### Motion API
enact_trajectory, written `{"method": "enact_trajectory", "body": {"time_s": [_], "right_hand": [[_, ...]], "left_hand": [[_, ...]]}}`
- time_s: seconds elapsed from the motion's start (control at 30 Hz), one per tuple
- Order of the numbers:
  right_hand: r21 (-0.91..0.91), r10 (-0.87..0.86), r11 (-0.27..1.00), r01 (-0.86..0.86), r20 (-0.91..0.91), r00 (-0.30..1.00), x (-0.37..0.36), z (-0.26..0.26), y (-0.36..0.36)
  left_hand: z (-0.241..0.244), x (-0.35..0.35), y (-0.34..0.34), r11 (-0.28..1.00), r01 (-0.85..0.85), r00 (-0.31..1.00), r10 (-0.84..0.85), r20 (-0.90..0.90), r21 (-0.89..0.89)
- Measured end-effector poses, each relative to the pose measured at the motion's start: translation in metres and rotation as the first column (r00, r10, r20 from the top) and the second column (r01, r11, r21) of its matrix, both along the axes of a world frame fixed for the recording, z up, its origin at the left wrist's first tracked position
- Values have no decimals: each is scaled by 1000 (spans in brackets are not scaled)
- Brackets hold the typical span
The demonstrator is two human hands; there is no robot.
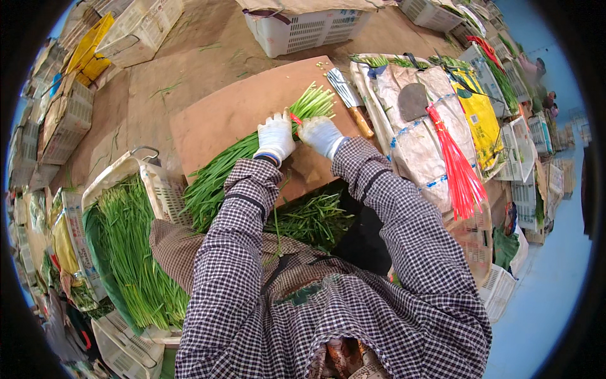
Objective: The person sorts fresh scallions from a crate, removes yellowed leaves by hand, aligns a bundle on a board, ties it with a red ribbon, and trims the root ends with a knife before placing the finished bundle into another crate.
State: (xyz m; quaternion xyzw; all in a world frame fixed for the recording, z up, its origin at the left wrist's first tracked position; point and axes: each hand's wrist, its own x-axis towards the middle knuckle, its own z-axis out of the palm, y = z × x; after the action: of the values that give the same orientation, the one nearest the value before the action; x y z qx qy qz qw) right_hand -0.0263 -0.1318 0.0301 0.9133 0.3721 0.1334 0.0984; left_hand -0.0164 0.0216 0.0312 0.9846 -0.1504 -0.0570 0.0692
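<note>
A bundle of long green leafy stalks (236, 156), perhaps garlic chives, lies across a brown board (227, 109), its pale cut ends towards the upper right. My left hand (275, 135), in a white glove, is closed over the bundle near those ends. Beside it my right hand (319, 135), gloved too, pinches a red plastic strip (296, 119) that runs over the stalks. A broad-bladed knife (344, 89) with a wooden handle rests by the board's right edge. Farther right, more red strips (457, 163), tied at the top, lie on a white woven sack near a dark rounded flat piece (412, 102).
At the left stands a white crate (165, 192) full of green stalks. Loose leaves (315, 215) lie below the board, near my body. A covered white crate (307, 33) stands beyond it. More crates line both sides, with people far off at the right.
</note>
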Motion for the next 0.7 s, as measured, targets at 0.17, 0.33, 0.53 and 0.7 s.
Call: {"method": "enact_trajectory", "body": {"time_s": [0.17, 0.33, 0.53, 0.7], "right_hand": [[148, -421, 861, 487, -332, 844, -3, 4, 22], [268, -163, -345, 899, -961, 224, 15, -91, 14], [-152, 631, -638, 755, -666, 398, -12, -46, 15], [605, -456, 683, 409, -85, 886, -27, -12, 12]], "left_hand": [[-6, -1, -1, 999, -24, 997, 22, 69, 36], [2, -9, -19, 998, 12, 997, -16, 79, 57], [7, -6, -4, 999, -5, 1000, 4, 20, 42], [7, -4, -6, 1000, -18, 1000, 18, -6, 16]]}}
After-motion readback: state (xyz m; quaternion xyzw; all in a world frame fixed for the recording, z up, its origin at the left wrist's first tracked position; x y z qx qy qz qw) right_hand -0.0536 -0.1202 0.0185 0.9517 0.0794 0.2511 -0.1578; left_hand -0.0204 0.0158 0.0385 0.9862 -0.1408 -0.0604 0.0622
